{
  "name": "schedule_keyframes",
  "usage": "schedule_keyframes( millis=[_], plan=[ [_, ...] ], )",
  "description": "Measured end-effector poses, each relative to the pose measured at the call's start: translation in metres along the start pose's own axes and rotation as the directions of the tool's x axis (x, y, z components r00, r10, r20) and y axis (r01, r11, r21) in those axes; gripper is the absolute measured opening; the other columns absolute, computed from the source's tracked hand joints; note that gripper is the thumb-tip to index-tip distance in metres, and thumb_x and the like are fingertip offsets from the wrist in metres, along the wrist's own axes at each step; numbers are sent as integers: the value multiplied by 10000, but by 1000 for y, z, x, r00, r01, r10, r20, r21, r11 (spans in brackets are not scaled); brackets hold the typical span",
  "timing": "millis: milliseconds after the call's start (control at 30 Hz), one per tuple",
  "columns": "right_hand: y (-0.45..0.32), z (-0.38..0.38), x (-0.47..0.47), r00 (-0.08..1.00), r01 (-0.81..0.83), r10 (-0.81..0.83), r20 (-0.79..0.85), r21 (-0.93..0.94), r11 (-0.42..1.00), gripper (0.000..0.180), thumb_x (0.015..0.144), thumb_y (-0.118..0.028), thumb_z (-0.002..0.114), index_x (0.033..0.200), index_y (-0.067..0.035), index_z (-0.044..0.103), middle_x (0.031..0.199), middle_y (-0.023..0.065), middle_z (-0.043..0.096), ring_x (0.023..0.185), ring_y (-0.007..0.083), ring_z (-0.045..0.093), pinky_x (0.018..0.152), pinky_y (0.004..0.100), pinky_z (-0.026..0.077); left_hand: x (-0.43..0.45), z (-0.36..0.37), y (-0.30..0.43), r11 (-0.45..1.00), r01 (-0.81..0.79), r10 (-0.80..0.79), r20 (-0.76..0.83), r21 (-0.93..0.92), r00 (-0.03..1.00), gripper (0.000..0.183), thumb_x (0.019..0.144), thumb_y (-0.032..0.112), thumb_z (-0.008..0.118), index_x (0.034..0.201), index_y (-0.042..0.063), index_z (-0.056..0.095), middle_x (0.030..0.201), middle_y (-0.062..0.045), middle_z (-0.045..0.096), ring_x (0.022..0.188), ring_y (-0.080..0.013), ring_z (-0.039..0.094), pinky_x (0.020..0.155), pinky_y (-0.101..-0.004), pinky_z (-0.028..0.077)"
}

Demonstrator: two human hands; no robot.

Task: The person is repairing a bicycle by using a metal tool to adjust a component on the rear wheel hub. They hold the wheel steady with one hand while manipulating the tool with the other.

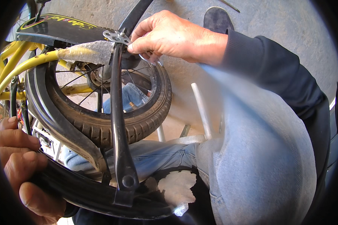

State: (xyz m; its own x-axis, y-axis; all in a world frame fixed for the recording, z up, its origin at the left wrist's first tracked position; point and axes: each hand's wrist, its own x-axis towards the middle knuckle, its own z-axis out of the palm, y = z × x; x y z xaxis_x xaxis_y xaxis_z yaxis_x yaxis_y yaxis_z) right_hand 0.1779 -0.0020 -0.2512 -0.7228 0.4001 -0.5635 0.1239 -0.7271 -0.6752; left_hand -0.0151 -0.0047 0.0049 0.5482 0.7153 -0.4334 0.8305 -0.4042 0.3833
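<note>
My right hand [166, 39] pinches the edge of a flat metal multi-hole spanner [109, 35], which lies around a bolt at the upper end of a black stay [117, 107]. Something shiny and partly clear shows under that hand's fingers. At the lower left, my left hand [25, 166] has its fingers curled on a curved black mudguard [101, 194]; the stay's wide lower end meets this mudguard. Behind the stay is a bicycle wheel [146, 126] with a dusty tyre. The yellow frame tube [31, 60] is partly covered in bubble wrap [87, 52].
A black chain guard [62, 31] with lettering is at the upper left. Another curved black guard [53, 112] runs beside the tyre. A metal stool or stand [201, 109] is near my jeans. A thin rod [229, 5] lies on the concrete floor beyond a dark shoe [218, 19].
</note>
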Motion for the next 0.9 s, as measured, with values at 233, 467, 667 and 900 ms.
schedule_keyframes(
  millis=[233,467,667,900],
  plan=[
    [-31,8,0,969,-236,236,-77,2,972,139,787,-88,642,733,40,649,658,84,610,487,103,542,421,220,412,3,10,-6,999,14,-14,-20,-38,1000,302,993,240,341,928,19,537,710,-128,504,745,-226,577,965,-526,396],
    [-11,-8,3,992,28,-62,-111,-283,959,187,729,-156,683,769,27,687,610,95,632,543,147,606,524,272,482,1,8,3,998,64,-66,-62,-27,996,314,988,273,360,941,29,552,724,-129,519,763,-229,575,977,-535,380],
    [14,-18,7,984,121,-161,-74,-384,916,228,744,-190,671,885,-13,703,821,117,685,788,190,656,754,299,512,1,5,-1,996,54,-53,10,-74,999,279,985,279,370,985,64,547,725,-102,495,791,-224,566,983,-543,366],
    [29,-21,10,972,218,-233,-14,-305,927,265,765,-189,687,967,-17,678,874,127,690,840,186,660,810,297,511,3,9,0,992,53,-58,-46,-115,997,273,979,290,392,998,68,550,728,-98,495,816,-223,574,1003,-549,346]
  ],
)
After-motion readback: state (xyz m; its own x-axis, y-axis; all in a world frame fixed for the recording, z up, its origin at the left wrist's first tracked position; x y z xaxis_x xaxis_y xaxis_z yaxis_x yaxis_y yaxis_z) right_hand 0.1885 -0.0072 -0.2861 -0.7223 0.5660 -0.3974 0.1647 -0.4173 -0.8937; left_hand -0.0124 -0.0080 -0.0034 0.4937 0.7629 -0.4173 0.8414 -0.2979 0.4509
